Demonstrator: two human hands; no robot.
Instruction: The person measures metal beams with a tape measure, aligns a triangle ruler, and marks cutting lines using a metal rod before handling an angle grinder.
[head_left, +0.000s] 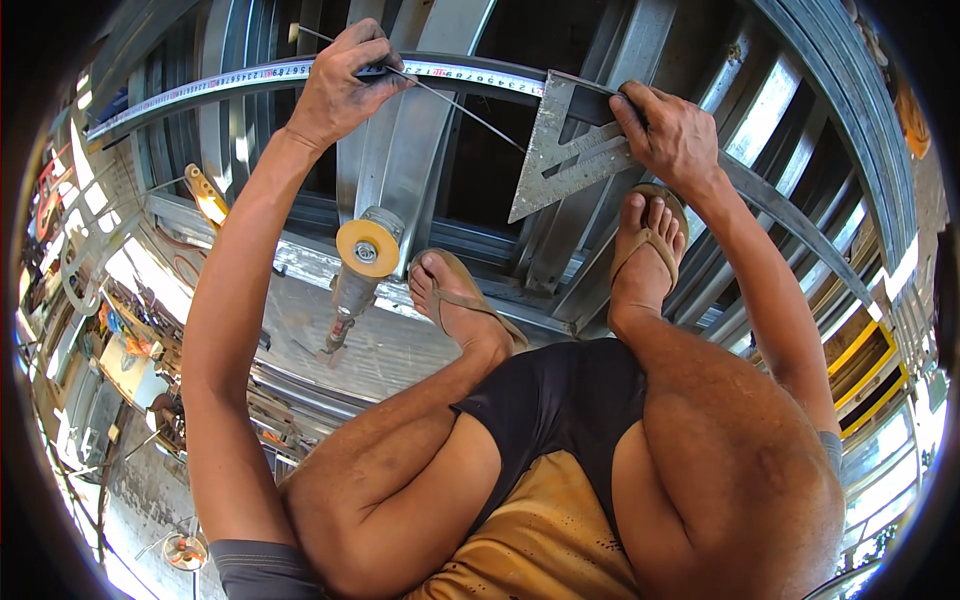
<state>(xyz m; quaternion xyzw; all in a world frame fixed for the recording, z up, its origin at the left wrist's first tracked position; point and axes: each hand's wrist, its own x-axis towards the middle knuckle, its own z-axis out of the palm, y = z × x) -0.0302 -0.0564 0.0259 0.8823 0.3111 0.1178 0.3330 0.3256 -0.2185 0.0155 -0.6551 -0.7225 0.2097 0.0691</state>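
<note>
A long metal bar (770, 200) spans the far part of the view, bending in the fisheye picture. Along its left stretch lies a white measuring tape (220, 84). My left hand (345, 85) is closed over the tape, pinching a thin metal rod (465, 118) that slants down to the right. The rod's lower tip comes close to a grey triangular speed square (550, 140), which sits against the bar where the tape's right end meets it. My right hand (668, 135) grips the square's right corner and the bar, thumb and fingers closed.
An angle grinder (365, 262) with a yellowish disc stands left of my sandalled feet. Beneath the bar are several steel channels (410, 150). A yellow-handled tool (206, 198) rests at left, near a cluttered floor. Curved steel strips (850, 110) lie at the far right.
</note>
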